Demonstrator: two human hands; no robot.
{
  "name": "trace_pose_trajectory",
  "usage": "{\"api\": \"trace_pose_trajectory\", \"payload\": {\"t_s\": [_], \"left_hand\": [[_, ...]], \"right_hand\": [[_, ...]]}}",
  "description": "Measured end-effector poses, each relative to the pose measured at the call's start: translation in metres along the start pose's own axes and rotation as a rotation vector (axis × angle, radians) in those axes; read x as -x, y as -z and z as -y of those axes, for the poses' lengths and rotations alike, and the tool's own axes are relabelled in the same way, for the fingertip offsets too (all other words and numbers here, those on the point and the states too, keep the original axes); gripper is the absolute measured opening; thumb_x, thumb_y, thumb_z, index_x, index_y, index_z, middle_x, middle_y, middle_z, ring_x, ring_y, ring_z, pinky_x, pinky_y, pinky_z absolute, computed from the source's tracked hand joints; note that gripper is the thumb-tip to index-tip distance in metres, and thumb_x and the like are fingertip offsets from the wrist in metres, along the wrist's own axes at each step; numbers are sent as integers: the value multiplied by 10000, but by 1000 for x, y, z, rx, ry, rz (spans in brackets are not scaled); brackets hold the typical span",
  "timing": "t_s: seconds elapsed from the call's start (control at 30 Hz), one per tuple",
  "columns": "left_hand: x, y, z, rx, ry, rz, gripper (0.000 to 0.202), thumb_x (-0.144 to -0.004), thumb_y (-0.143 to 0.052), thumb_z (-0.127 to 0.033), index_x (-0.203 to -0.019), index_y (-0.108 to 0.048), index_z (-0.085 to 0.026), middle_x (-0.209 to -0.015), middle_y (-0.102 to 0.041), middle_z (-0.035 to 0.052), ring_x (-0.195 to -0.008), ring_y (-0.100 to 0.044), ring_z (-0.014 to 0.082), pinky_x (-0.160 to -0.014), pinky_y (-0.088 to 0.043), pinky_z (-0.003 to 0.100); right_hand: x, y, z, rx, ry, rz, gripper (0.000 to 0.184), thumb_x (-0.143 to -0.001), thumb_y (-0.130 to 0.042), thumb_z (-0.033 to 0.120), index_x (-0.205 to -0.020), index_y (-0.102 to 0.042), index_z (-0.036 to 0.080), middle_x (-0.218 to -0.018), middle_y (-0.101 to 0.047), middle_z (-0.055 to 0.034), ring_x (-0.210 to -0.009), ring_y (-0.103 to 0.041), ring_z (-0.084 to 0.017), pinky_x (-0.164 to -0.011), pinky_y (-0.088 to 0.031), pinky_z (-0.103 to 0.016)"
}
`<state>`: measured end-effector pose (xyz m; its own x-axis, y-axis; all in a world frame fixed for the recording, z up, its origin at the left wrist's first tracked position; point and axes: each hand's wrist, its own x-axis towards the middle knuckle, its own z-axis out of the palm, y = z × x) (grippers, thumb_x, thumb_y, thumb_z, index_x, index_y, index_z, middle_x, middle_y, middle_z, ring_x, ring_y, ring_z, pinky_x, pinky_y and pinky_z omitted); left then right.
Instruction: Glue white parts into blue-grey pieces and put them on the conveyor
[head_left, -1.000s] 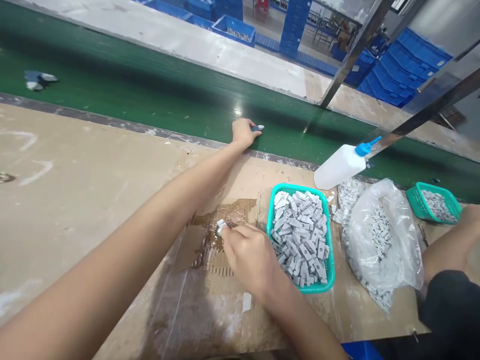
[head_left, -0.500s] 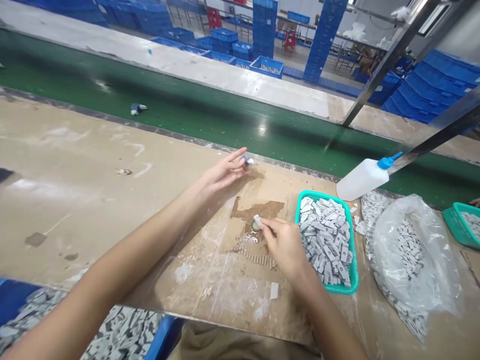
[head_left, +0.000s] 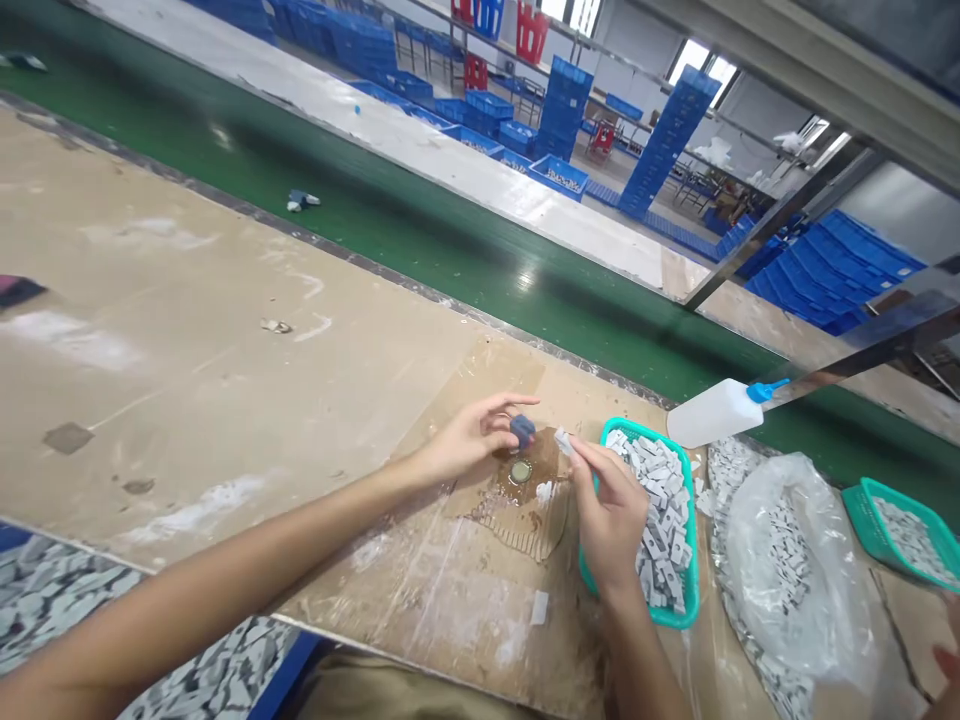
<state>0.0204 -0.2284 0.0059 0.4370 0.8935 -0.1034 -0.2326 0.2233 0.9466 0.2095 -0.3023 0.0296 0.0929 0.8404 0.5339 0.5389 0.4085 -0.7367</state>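
Observation:
My left hand [head_left: 474,440] pinches a small dark blue-grey part [head_left: 522,431] between thumb and fingers, just above a round greenish pad [head_left: 520,470] on a stained piece of cardboard [head_left: 517,520]. My right hand [head_left: 611,505] pinches a small white-grey piece [head_left: 562,441] close to the blue part, the two a little apart. Right behind that hand stands a teal basket [head_left: 675,612] filled with several grey-white pieces.
A white squeeze bottle [head_left: 716,412] with a blue nozzle lies beyond the basket. A clear bag of pieces [head_left: 780,560] and a second teal basket [head_left: 904,535] are at the right. A green conveyor belt [head_left: 420,235] carries a small part [head_left: 301,200]. A blue bin of parts [head_left: 112,640] sits at lower left.
My left hand has come back from the bench's far edge toward the cardboard with the blue part. My right hand has lifted its white piece off the round pad toward it. The view has tilted up.

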Motion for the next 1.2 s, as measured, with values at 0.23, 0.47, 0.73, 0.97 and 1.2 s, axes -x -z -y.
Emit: {"api": "trace_pose_trajectory", "payload": {"t_s": [0.23,0.47,0.73,0.97,1.2], "left_hand": [[11,-15,5,-56,-109,-19,340,-750,-653,-113,-1069,-570,-197,-915,-703,22,-836,-682,147,-772,-544,278],[15,-18,3,-42,-107,2,291,-728,-648,-91,-985,-562,-198,-862,-704,3,-809,-691,143,-716,-546,253],[20,-22,7,-106,-120,-96,254,-733,-652,-113,-952,-558,-202,-877,-705,23,-797,-706,158,-722,-573,269],[23,-27,5,-105,-87,-147,308,-706,-643,-103,-968,-533,-221,-859,-711,12,-822,-708,164,-722,-576,263],[24,-29,4,-110,-45,-174,310,-682,-655,-110,-947,-545,-225,-817,-709,8,-810,-704,180,-728,-571,291]], "right_hand": [[2,1,-2,-11,108,62,254,-932,-597,126,-1092,-751,248,-960,-758,-52,-858,-709,-177,-766,-578,-319],[1,-2,0,11,143,153,309,-940,-565,100,-1131,-745,261,-977,-747,-64,-870,-707,-178,-758,-584,-317],[3,-1,-7,-7,154,237,418,-940,-533,67,-1229,-707,313,-1018,-720,-70,-898,-702,-166,-750,-584,-286],[1,-2,-5,-23,141,234,406,-934,-552,74,-1224,-711,310,-957,-714,-58,-833,-697,-145,-712,-574,-247],[0,-1,-8,18,136,290,388,-946,-525,103,-1220,-714,303,-954,-704,-54,-822,-695,-145,-713,-570,-250]]}}
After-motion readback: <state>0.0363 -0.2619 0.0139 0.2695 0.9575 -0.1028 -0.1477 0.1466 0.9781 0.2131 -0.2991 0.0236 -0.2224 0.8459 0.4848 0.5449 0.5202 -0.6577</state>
